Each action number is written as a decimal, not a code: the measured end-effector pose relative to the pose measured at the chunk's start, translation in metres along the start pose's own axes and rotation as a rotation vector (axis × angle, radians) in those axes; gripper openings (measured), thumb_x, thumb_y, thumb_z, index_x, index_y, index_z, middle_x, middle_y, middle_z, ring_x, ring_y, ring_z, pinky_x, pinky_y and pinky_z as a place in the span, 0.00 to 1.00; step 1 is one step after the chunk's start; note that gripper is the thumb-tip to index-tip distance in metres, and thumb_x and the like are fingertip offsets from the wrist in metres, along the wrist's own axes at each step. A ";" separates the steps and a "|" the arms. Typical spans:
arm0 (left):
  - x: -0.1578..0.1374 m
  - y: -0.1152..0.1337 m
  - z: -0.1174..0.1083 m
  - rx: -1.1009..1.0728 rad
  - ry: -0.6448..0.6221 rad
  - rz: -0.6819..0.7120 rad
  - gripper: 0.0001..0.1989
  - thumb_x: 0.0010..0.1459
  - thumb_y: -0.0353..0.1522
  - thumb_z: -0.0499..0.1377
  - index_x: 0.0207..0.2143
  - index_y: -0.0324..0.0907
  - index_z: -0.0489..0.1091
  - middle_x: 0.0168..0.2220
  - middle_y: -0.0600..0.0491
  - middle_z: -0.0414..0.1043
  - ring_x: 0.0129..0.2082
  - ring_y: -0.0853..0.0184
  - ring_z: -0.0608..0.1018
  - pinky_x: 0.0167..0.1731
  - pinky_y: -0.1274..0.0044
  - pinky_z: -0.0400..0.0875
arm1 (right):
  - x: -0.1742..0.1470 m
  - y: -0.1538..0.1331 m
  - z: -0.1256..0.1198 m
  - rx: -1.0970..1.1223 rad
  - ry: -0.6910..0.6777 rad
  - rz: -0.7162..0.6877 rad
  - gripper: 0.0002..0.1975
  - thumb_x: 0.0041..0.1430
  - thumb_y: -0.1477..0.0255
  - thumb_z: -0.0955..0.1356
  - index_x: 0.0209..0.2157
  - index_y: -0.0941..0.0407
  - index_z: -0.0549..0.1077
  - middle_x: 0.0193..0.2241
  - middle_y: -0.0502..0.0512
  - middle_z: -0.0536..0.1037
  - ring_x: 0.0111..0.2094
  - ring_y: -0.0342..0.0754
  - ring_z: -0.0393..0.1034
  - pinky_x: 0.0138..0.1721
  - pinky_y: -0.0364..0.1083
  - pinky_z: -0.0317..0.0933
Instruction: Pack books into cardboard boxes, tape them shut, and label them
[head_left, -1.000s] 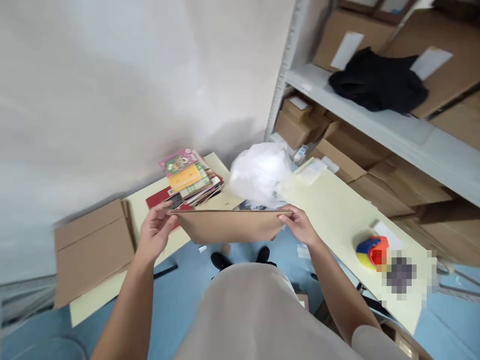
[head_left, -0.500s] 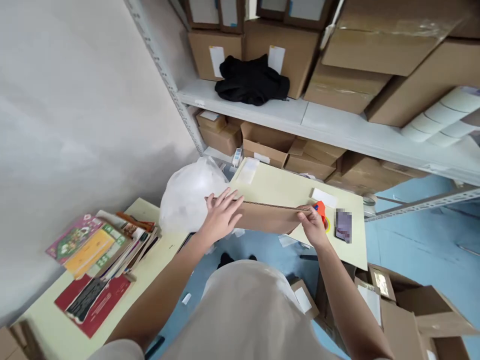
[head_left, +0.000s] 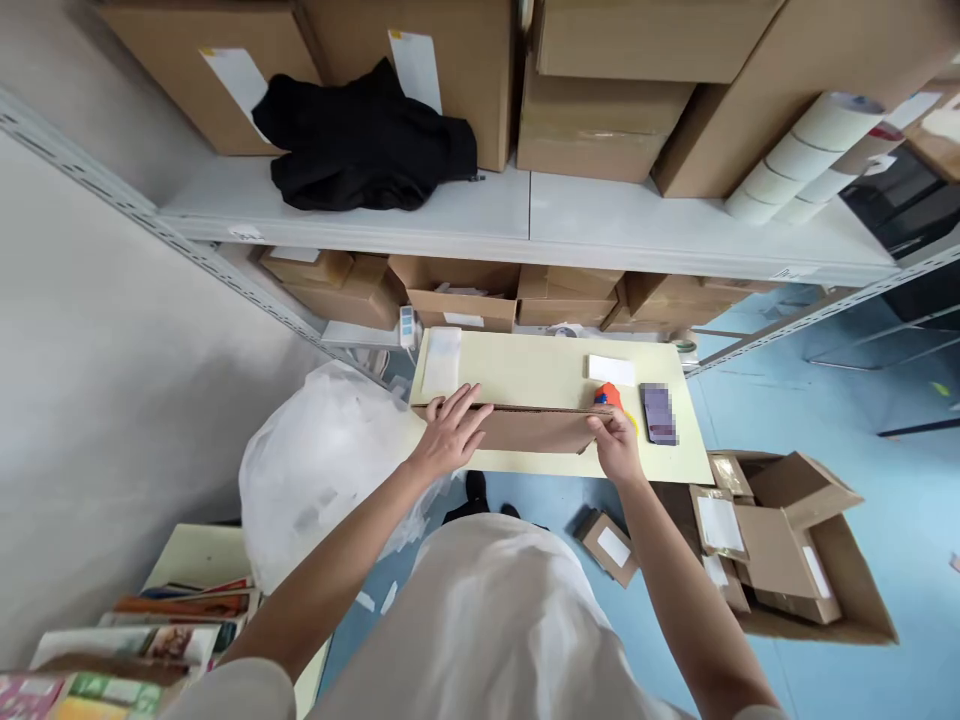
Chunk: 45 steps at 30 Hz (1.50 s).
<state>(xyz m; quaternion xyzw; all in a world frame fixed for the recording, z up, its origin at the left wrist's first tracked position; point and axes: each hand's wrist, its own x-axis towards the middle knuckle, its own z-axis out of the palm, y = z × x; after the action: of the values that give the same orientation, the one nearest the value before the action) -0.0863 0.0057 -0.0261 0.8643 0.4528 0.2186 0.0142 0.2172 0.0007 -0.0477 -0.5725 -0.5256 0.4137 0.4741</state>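
Observation:
A flat piece of brown cardboard (head_left: 536,430) is held out in front of my body, its long corrugated edge facing up, over the near side of the pale yellow table (head_left: 517,365). Near its left end, my left hand (head_left: 450,435) grips it with fingers spread across the face and over the top edge. My right hand (head_left: 616,445) pinches its right end, thumb on the near face; the other fingers are partly hidden. Just beyond that hand lies an orange tape dispenser (head_left: 609,395), partly covered, with a phone (head_left: 658,412) to its right.
A white pad (head_left: 610,369) and a translucent sheet (head_left: 442,360) lie on the table. Left of it stands a bulging white plastic bag (head_left: 315,450). A metal shelf (head_left: 600,225) with cartons and black cloth (head_left: 367,140) spans behind. An open carton (head_left: 855,600) holds small boxes at right.
My view has swung right, so the table and shelf sit squarely ahead and the books slide to the lower left. The cardboard has come over the table, both hands keeping their hold.

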 end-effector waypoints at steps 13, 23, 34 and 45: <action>0.036 -0.034 0.036 -0.195 0.054 -0.077 0.10 0.60 0.36 0.54 0.30 0.45 0.72 0.39 0.47 0.66 0.46 0.58 0.68 0.44 0.66 0.52 | 0.011 -0.020 0.018 -0.221 -0.080 0.065 0.19 0.54 0.54 0.67 0.40 0.52 0.74 0.46 0.59 0.72 0.50 0.53 0.67 0.47 0.53 0.63; 0.037 -0.006 0.036 -0.128 0.031 -0.078 0.07 0.58 0.30 0.55 0.32 0.44 0.72 0.39 0.47 0.67 0.46 0.59 0.67 0.44 0.66 0.55 | 0.051 -0.054 0.024 -0.847 -0.536 0.027 0.20 0.55 0.54 0.66 0.43 0.51 0.75 0.40 0.56 0.78 0.35 0.51 0.74 0.36 0.48 0.65; 0.041 0.010 0.014 -0.299 -0.088 -0.032 0.10 0.61 0.33 0.50 0.32 0.44 0.69 0.34 0.51 0.72 0.38 0.64 0.72 0.44 0.67 0.58 | 0.098 -0.069 0.053 -1.411 -0.495 -0.197 0.16 0.65 0.66 0.58 0.38 0.58 0.74 0.33 0.67 0.79 0.33 0.56 0.76 0.30 0.47 0.63; 0.078 -0.010 0.003 -0.011 0.000 -0.451 0.16 0.52 0.34 0.61 0.43 0.39 0.66 0.42 0.41 0.70 0.41 0.56 0.74 0.37 0.69 0.68 | 0.121 -0.062 0.038 -1.370 -0.689 -0.494 0.18 0.67 0.66 0.55 0.41 0.59 0.72 0.39 0.65 0.77 0.37 0.52 0.73 0.30 0.45 0.58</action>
<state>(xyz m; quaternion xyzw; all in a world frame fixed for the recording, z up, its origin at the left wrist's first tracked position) -0.0543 0.0732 -0.0023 0.7410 0.6335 0.2123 0.0676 0.1799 0.1255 0.0077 -0.4438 -0.8905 0.0359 -0.0934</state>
